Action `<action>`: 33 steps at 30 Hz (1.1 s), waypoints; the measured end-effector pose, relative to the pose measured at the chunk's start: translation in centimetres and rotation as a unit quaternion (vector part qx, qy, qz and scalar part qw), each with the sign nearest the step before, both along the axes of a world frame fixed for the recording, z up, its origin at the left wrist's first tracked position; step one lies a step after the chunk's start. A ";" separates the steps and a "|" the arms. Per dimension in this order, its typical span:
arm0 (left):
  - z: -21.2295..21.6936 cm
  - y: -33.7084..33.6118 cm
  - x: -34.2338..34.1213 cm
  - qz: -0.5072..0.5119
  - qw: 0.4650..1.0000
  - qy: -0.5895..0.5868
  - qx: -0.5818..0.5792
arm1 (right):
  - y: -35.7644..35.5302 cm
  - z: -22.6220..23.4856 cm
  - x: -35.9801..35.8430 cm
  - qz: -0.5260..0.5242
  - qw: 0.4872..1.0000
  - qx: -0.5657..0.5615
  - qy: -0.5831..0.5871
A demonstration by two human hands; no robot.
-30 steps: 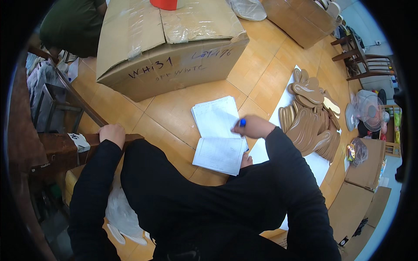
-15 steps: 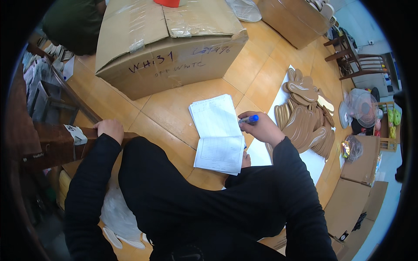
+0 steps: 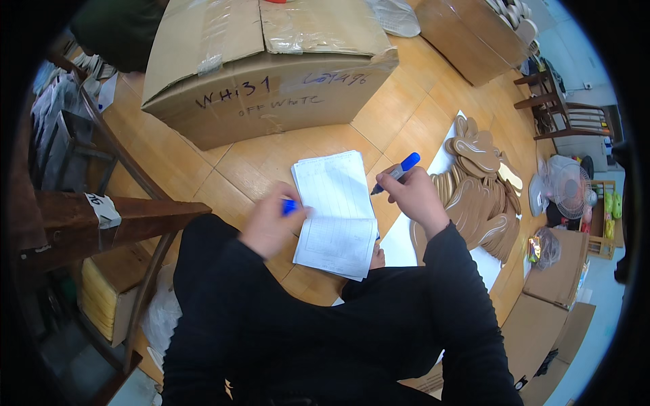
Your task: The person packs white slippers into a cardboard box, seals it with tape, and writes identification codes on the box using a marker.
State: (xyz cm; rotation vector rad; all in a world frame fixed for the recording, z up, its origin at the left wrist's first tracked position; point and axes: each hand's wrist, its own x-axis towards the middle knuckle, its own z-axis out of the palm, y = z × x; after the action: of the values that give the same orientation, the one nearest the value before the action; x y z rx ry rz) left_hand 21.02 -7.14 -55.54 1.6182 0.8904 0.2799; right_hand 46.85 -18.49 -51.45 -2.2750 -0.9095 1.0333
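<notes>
A blue-ended marker (image 3: 406, 164) is gripped in my right hand (image 3: 414, 196), its narrow dark tip slanting down to the left near the notebook's right edge. My left hand (image 3: 265, 222), smeared by motion, is closed on a small blue marker cap (image 3: 290, 206) beside the notebook's left edge. Between the two hands lies an open notebook (image 3: 330, 186) with ruled, printed pages, its lower part close to my lap. A bare foot (image 3: 378, 256) shows just past its lower right corner.
A large taped cardboard box (image 3: 271, 95) stands ahead. Brown shoe insoles (image 3: 474, 203) are piled on a white sheet (image 3: 398, 247) at right. To the left is a wooden beam (image 3: 149, 214). A fan (image 3: 567, 179) and chair (image 3: 569, 115) stand far right; another person (image 3: 112, 34) sits far left.
My left hand has left the wooden beam and moved right to the notebook, with the blue cap now showing in it. The marker in my right hand has tilted, blue end up.
</notes>
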 end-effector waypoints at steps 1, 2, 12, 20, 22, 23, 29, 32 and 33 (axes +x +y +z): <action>-1.1 -1.6 1.5 -0.040 0.997 -0.041 0.060 | 0.2 0.0 -0.2 -0.008 1.000 0.022 -0.007; -2.1 -3.0 2.7 -0.059 0.997 -0.056 0.019 | 0.4 -0.1 -0.3 -0.017 0.999 0.043 -0.013; -3.7 -5.2 4.9 -0.108 0.986 -0.055 -0.118 | 0.9 1.2 -1.4 -0.096 0.991 0.066 0.060; -4.3 -6.4 5.2 -0.089 0.961 -0.103 -0.242 | 0.6 1.1 -1.8 -0.114 0.982 0.121 0.093; -4.1 -6.2 5.0 -0.093 0.967 -0.100 -0.218 | 0.7 1.0 -1.9 -0.102 0.981 0.131 0.102; -3.9 -6.1 4.9 -0.099 0.965 -0.089 -0.226 | 0.7 0.9 -2.0 -0.092 0.983 0.127 0.098; -3.8 -5.7 4.7 -0.102 0.954 -0.106 -0.261 | 0.6 1.0 -2.8 -0.061 0.990 0.088 0.088; -4.0 -6.0 4.7 -0.100 0.950 -0.117 -0.273 | 0.6 1.2 -3.2 -0.043 0.994 0.068 0.080; -4.1 -6.0 4.7 -0.101 0.949 -0.120 -0.272 | 0.6 1.2 -3.4 -0.036 0.995 0.062 0.071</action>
State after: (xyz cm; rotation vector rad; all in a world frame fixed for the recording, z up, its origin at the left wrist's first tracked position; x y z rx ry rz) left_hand 25.71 -13.18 -59.63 1.1183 0.5443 0.0707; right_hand 43.49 -17.84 -50.23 -2.0870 -0.8046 1.0623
